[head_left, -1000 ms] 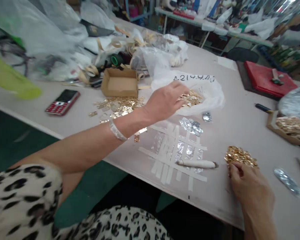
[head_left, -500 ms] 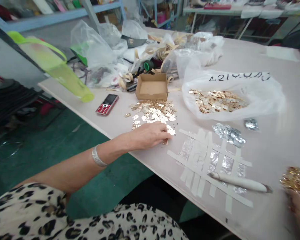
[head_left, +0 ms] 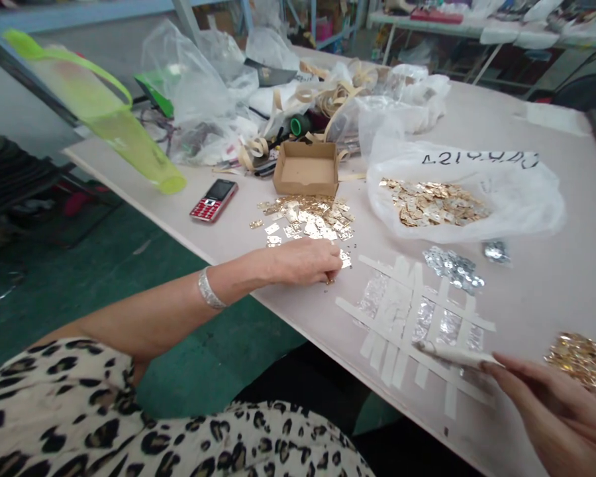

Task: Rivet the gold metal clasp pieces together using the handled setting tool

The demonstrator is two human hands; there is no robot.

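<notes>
My left hand (head_left: 308, 262) is closed in a pinch at the near table edge, a bit of a small gold metal plate (head_left: 330, 281) showing under its fingertips. Just beyond it spreads a pile of small gold plates (head_left: 318, 222) with holes. At the lower right, my right hand (head_left: 556, 404) has its thumb and fingers closed on the end of a white wrapped stick with a dark tip (head_left: 451, 354). The stick lies over strips of white tape (head_left: 407, 318), which are stuck crosswise over clear plastic on the table. Some fingers of the right hand are hidden.
An open cardboard box (head_left: 305, 165) stands behind the pile. A white plastic bag (head_left: 526, 199) holds more gold plates. Silver discs (head_left: 454, 266) and gold pieces (head_left: 581, 361) lie to the right. A red phone (head_left: 214, 201) and a lime-green pitcher (head_left: 129, 146) are at left.
My right hand has moved left from beside the gold pieces onto the stick's end. My left fingers have curled in over the gold plate that showed beneath them. The view has shifted slightly.
</notes>
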